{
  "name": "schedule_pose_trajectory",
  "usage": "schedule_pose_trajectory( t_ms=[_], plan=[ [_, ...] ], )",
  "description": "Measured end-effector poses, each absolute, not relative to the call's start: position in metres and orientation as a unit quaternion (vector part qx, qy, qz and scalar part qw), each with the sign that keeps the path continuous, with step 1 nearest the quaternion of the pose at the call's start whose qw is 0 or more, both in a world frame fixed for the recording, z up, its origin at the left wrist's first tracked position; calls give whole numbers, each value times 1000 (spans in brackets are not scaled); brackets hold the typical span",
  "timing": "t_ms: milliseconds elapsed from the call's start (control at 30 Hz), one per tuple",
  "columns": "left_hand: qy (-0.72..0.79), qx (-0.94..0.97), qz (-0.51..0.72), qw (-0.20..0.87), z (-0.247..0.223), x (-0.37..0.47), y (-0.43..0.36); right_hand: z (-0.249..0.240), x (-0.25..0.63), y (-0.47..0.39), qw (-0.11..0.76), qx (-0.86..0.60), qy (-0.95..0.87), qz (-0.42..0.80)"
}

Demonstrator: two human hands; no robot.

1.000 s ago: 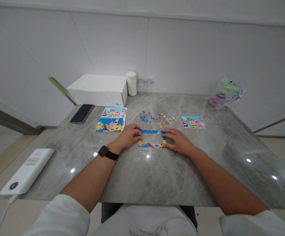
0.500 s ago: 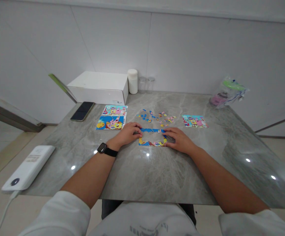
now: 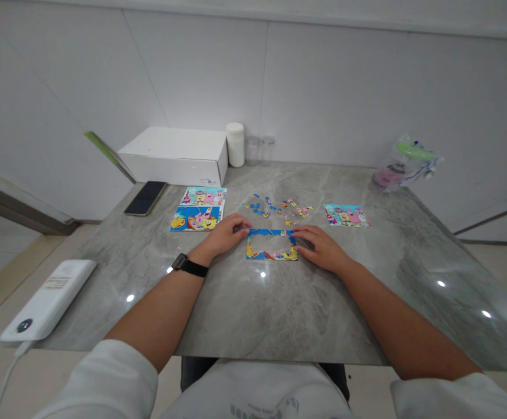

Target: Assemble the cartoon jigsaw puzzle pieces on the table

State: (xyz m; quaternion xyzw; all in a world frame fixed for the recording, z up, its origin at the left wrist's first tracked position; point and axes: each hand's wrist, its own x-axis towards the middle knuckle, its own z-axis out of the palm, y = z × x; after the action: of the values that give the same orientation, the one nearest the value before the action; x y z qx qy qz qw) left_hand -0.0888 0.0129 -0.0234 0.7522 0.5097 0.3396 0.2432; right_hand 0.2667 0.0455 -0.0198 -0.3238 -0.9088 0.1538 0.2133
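A partly assembled jigsaw puzzle (image 3: 272,255) lies flat on the grey marbled table, its cartoon border joined around a bare middle. At its upper left corner is my left hand (image 3: 226,235), fingers bent and thumb a little apart, holding nothing. My right hand (image 3: 323,250) rests along the right edge with fingers spread, fingertips touching the border. Just beyond the puzzle are scattered blue puzzle pieces (image 3: 256,208) and a cluster of pink and yellow puzzle pieces (image 3: 295,212).
Cartoon picture cards (image 3: 197,218) lie left of the pieces, another card (image 3: 347,215) to the right. Behind stand a white box (image 3: 170,166), a white bottle (image 3: 236,145) and two clear jars (image 3: 259,151). A phone (image 3: 146,198), power bank (image 3: 50,299) and plastic bag (image 3: 406,166) sit near the sides.
My left thumb has drawn up and off the puzzle's left edge, showing more of the border there. My right hand has shifted only slightly.
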Motion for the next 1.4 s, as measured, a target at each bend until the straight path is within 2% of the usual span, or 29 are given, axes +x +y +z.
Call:
schedule_pose_trajectory(
  t_ms=[333,700,933,1400],
  plan=[
    [524,799,254,148,-21,-86,9,-27,268,48,209,-314,-915,142],
    [514,801,264,160,-20,-85,11,-24,265,46,207,-318,-916,132],
    [494,807,238,221,-12,-98,6,-24,266,47,209,-320,-913,142],
    [474,824,232,205,-16,-97,8,-24,266,46,207,-316,-915,140]
  ],
)
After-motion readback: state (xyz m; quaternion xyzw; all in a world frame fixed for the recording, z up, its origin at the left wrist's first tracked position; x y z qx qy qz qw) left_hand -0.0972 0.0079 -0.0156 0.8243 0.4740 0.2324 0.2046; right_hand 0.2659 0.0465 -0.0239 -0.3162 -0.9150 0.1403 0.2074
